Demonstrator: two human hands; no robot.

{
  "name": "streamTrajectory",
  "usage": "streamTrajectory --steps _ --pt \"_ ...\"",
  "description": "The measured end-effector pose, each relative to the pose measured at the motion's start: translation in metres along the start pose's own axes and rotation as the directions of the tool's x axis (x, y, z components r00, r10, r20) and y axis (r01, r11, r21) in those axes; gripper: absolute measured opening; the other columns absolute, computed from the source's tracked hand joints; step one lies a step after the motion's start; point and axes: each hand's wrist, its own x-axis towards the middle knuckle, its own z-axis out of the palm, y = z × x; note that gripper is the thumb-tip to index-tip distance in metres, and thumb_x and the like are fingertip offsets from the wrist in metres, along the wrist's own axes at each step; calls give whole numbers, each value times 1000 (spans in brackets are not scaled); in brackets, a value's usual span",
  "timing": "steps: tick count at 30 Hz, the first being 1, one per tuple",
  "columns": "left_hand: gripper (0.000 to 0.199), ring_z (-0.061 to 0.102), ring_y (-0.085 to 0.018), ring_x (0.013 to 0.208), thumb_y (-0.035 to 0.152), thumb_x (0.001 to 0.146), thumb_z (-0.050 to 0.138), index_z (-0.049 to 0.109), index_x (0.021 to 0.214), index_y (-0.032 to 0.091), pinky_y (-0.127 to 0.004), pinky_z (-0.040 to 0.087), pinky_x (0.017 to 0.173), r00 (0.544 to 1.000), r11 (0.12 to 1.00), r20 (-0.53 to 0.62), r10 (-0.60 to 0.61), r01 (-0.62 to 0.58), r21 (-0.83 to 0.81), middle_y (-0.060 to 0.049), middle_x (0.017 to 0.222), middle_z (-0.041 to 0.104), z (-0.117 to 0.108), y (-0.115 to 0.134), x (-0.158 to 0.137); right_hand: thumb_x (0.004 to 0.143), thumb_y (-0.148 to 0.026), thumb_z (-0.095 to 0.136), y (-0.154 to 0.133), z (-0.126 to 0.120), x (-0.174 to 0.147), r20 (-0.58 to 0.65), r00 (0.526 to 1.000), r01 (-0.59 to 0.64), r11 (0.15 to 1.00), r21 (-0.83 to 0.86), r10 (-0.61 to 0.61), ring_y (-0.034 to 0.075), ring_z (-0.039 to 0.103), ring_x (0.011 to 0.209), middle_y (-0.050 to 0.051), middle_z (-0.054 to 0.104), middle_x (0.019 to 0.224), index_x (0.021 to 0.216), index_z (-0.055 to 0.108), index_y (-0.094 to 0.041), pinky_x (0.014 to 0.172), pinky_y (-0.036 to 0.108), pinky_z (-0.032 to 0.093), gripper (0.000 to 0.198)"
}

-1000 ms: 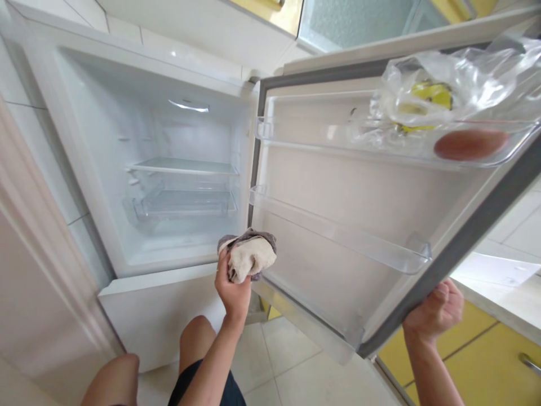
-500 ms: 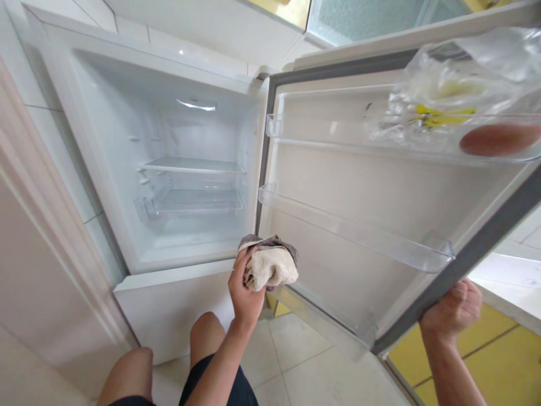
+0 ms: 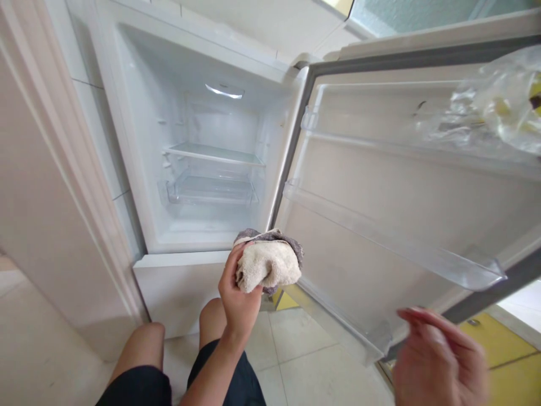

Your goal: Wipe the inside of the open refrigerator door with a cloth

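Note:
In front of the fridge, my left hand [image 3: 240, 293] is closed around a folded cloth [image 3: 270, 262], cream terry on one face and grey-brown at the edges. My right hand [image 3: 439, 355] is in front of the lower outer part of the fridge door [image 3: 372, 163], apart from it. Its fingers look loosely stretched to the left, slightly blurred, with nothing seen in them. The fridge compartment [image 3: 211, 228] stands open, with a glass shelf [image 3: 215, 153] above a clear tray [image 3: 211, 189].
Clear plastic bags [image 3: 499, 107] with yellow bits sit in the upper door rack. A lower clear door rack [image 3: 389, 242] juts out. Below the compartment is a white front [image 3: 181, 293]. Yellow cabinets [image 3: 507, 338] stand at right, a pale door frame [image 3: 63, 141] at left.
My right hand has let go of the door's edge and moved left and nearer to me. The view has shifted to the right-hand side lower down; my left hand still grips the cloth.

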Motion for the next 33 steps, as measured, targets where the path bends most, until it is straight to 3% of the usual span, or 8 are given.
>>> streamTrajectory --steps 1,4,7,11,15,24,30,33 --pt "43 73 -26 118 14 74 73 74 116 20 -38 58 106 1000 1000 8 -12 12 -5 -6 121 79 -1 3 -1 89 -41 67 -11 14 -15 155 987 -51 997 49 43 31 70 95 8 70 106 112 71 -34 82 50 57 24" --pt "42 74 -27 116 15 74 75 74 115 20 -39 59 104 996 997 60 -74 75 -26 -7 120 79 -7 16 -5 95 -37 68 -30 56 -47 638 769 -191 970 153 50 30 66 126 8 64 143 143 59 -38 100 49 59 49" --pt "44 75 -27 112 17 76 77 71 119 22 -35 63 96 979 997 196 -61 69 -36 -7 121 79 -16 33 -7 91 -47 75 -36 90 -59 741 671 -200 964 177 3 33 37 155 7 34 170 161 39 -39 118 51 48 78" --pt "42 76 -26 108 19 82 74 67 122 26 -35 63 94 881 991 462 99 -130 35 -6 120 78 -29 51 -2 65 -71 89 -42 116 -61 738 675 -180 964 194 -22 39 16 162 9 24 174 165 31 -31 131 60 23 122" --pt "52 72 -27 116 18 83 66 57 133 26 -41 61 100 791 963 569 226 -268 -11 -9 126 74 -31 47 0 45 -79 93 -53 127 -58 714 700 -266 931 248 10 41 36 154 15 36 168 164 34 -26 129 58 28 143" --pt "118 59 -37 139 12 78 64 -13 167 13 -56 54 111 705 915 685 184 -378 144 -27 151 56 -11 38 -33 64 -47 93 -52 137 -42 553 771 -542 781 310 315 30 72 106 11 75 120 132 64 -20 93 44 60 79" --pt "98 42 -35 154 14 82 63 13 167 13 -51 51 118 651 877 695 305 -476 61 -26 164 43 -15 43 -48 58 -43 95 -40 138 -17 297 784 -621 676 396 546 17 68 70 0 73 87 106 67 -18 65 28 57 61" --pt "74 48 -25 151 12 90 56 32 160 18 -44 52 118 697 887 639 325 -459 50 -19 158 53 -17 34 -49 61 -40 92 -26 127 1 150 808 -558 656 509 570 14 65 61 -3 70 78 94 65 -18 58 26 55 49"
